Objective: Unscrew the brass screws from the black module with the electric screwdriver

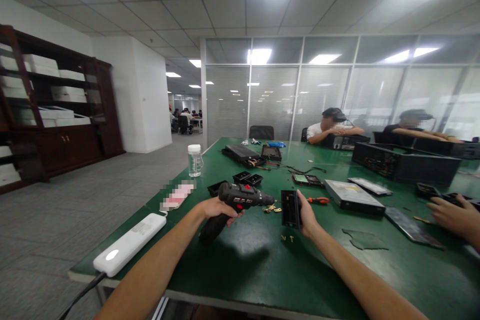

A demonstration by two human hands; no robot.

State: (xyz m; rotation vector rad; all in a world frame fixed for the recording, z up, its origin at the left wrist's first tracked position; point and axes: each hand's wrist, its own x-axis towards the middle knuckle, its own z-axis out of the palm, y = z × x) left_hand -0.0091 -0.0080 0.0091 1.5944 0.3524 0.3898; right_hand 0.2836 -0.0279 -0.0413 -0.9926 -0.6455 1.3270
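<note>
My left hand is wrapped round the grip of a black cordless drill, which points to the right. In my right hand a small black plastic box stands upright, its hollow side facing the drill. The drill's thin bit reaches toward the box; whether it touches I cannot tell. Below the box lie a few loose screws. Small brass-coloured pieces are on the table beneath the drill's chuck. Behind the drill sit more black plastic boxes.
On the green table are a white power strip, a water bottle, an orange-handled screwdriver, a silver drive and a black computer case. A co-worker's hand works at the right. Two people sit across.
</note>
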